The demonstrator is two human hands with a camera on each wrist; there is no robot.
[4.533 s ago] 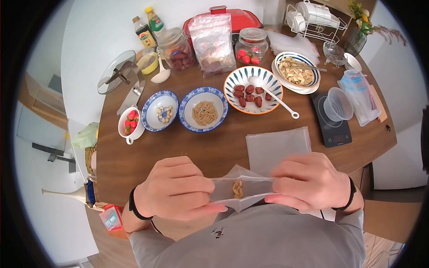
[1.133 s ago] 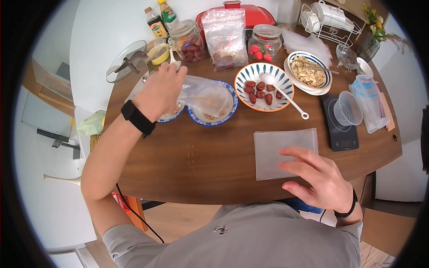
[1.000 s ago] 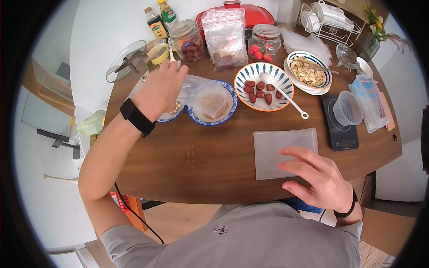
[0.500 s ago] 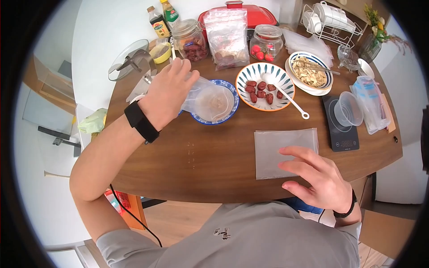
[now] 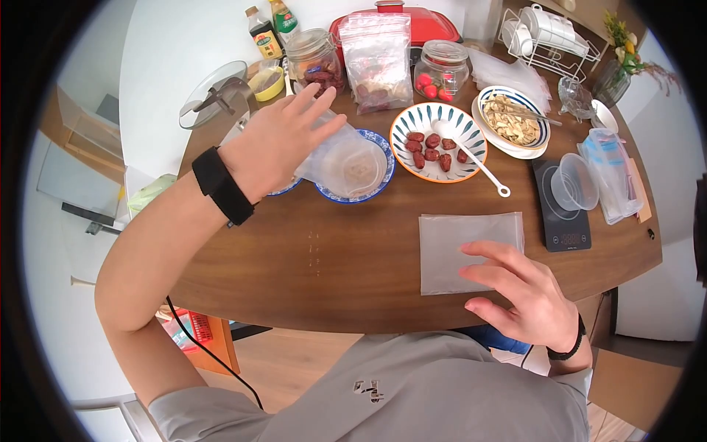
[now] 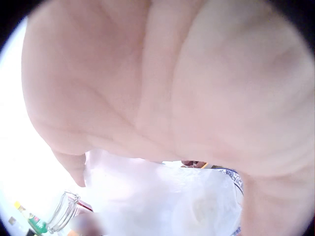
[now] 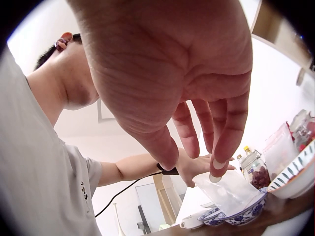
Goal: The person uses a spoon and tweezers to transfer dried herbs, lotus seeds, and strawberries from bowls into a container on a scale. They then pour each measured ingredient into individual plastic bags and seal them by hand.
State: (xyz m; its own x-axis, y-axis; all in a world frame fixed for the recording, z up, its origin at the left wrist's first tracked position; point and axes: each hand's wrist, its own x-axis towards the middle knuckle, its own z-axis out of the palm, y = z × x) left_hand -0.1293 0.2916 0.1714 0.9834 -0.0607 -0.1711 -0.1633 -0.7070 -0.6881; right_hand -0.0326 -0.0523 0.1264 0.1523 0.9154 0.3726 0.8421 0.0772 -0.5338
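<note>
My left hand (image 5: 276,144) is over the left side of the table with its fingers straight and spread. Just beneath it, a clear plastic bag (image 5: 342,163) lies across a blue-and-white bowl (image 5: 387,151), covering most of the pale sticks inside. The left wrist view shows the bag (image 6: 147,201) under the palm. A second blue-and-white bowl (image 5: 287,188) is mostly hidden by that hand. My right hand (image 5: 526,298) hangs with fingers loosely bent and nothing in them, near a flat stack of clear bags (image 5: 445,269).
Right of the bowls stands a plate (image 5: 400,157) of red dates with a white spoon (image 5: 486,173). A black scale (image 5: 567,237) carries a plastic tub (image 5: 574,183). Behind are glass jars (image 5: 442,74), filled zip bags (image 5: 377,62) and a bowl of dried slices (image 5: 513,121).
Both hands held an open bag with pale sticks at the table's front. Then my left hand went to the bowls with a bag, and its fingers have since spread. My right hand stays still lately.
</note>
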